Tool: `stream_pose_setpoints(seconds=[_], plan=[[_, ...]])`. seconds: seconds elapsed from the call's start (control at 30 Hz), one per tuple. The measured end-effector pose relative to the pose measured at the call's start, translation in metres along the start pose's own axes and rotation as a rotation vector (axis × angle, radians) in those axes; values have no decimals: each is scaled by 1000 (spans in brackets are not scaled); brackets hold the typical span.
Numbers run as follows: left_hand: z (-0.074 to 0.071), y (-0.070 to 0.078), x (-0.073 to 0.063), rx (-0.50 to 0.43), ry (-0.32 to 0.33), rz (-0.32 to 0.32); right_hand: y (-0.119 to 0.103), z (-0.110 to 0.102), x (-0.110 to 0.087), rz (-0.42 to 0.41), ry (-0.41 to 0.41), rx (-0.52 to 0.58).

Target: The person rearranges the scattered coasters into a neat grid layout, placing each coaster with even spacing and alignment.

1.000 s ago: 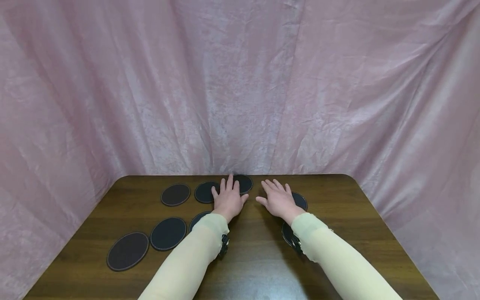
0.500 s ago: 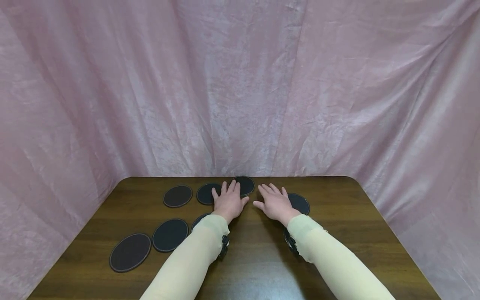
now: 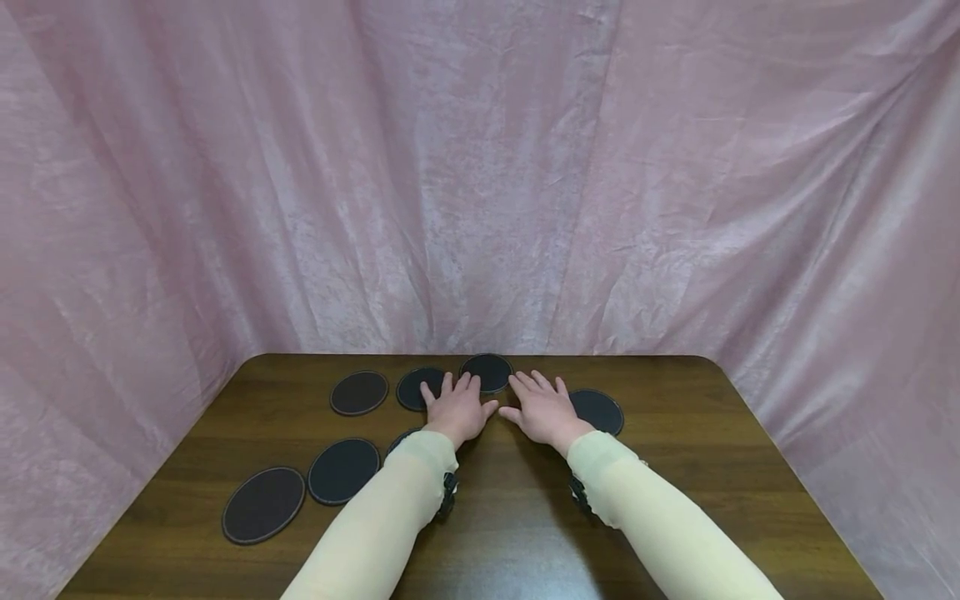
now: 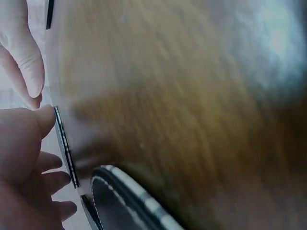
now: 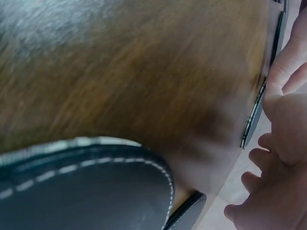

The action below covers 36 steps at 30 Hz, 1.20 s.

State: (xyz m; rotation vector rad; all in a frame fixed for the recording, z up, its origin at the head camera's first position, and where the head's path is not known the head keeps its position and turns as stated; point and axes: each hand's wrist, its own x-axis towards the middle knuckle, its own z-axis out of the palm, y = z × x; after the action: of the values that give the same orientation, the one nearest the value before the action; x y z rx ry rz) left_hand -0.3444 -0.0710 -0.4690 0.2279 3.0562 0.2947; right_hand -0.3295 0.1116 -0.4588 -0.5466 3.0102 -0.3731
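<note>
In the head view, my left hand (image 3: 456, 408) is spread palm down near the far edge, with straight fingers and nothing gripped. Its fingertips overlap a round black coaster (image 3: 486, 367) at the back and the side of another dark coaster (image 3: 414, 388). Just to the right is my right hand (image 3: 546, 410), also palm down with fingers extended. Its fingertips lie beside the back coaster, and a dark coaster (image 3: 597, 411) peeks out past its outer side. The two thumbs point at each other with a small gap. A stitched coaster edge (image 5: 110, 182) shows large in the right wrist view.
More round coasters lie on the left of the wooden table (image 3: 750, 500): a brown one (image 3: 360, 393), a black one (image 3: 343, 472) and a large dark one (image 3: 264, 505). My left sleeve partly covers another. A pink curtain (image 3: 480, 167) hangs right behind the table.
My right hand has shifted left, closer to my left hand, uncovering more of the right coaster. My left fingertips have drawn back slightly from the back coaster. The view has tilted a little.
</note>
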Motion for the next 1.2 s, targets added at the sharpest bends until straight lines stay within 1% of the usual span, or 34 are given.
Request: stream_pose_setpoints(seconds=[0.2,0.47,0.7,0.87,1.03,1.2], plan=[[-1,-3,-2,20,-21,7,-4,0,0,-13,-19,-17],[-4,-1,-7,40,-22,23,-7,2,1,-11,-33,-41],[-5,-3,-8,44,-38,46,-7,0,-6,-5,-41,-39],[-9,-4,-15,60,-54,56,-6,-1,-9,-19,-34,-53],[-11,-4,-21,64,-78,80,-3,-1,-10,-25,-37,-60],[-11,-6,-27,65,-81,94,-1,-2,-13,-38,-42,-59]])
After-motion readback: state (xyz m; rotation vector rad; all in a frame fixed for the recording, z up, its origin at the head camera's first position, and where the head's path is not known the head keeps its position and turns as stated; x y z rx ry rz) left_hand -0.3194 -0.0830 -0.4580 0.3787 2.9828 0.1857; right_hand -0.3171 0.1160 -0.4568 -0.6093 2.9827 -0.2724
